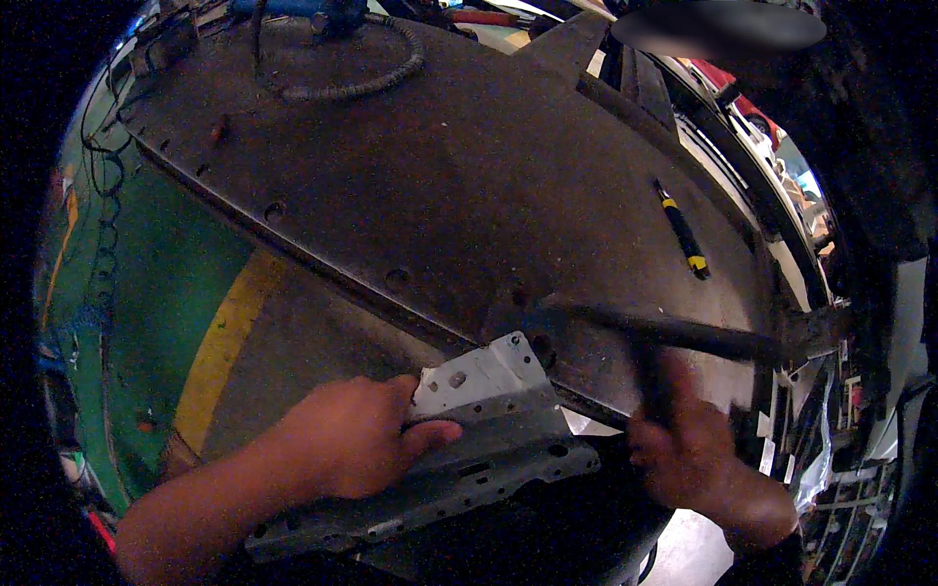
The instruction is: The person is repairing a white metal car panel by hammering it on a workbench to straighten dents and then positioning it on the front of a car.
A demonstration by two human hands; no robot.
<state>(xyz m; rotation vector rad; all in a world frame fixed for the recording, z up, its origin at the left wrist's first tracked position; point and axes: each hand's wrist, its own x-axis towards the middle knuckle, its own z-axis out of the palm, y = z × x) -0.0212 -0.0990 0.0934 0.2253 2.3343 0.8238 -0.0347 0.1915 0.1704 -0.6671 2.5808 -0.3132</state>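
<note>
Grey sheet-metal bracket, long and bent, with holes and one whitish upper flap, lying across the near edge of the bench, tilted from lower left up to the right. Held by the left hand: fingers closed over its top, thumb pressed flat along the folded face just under the whitish flap. Forearm entering from the lower left corner.

Just to the right, right hand, fingers wrapped tight around the blurred dark handle of a hammer-like tool. Long dark part of the tool stretched almost level above the bench's near right edge, ending beside the bracket's upper corner; contact with the bracket not possible to tell because of motion blur.

Under both, big dark rusty steel plate of the bench, with round holes along its left edge and a raised strip running along that edge. On its right part, well apart from the hands, a slim black tool with yellow bands, lying slanted.

At the far edge, black corrugated hose curved in a loop, next to a blue device, only partly visible.

Left of the bench, green floor with a yellow stripe.
</note>
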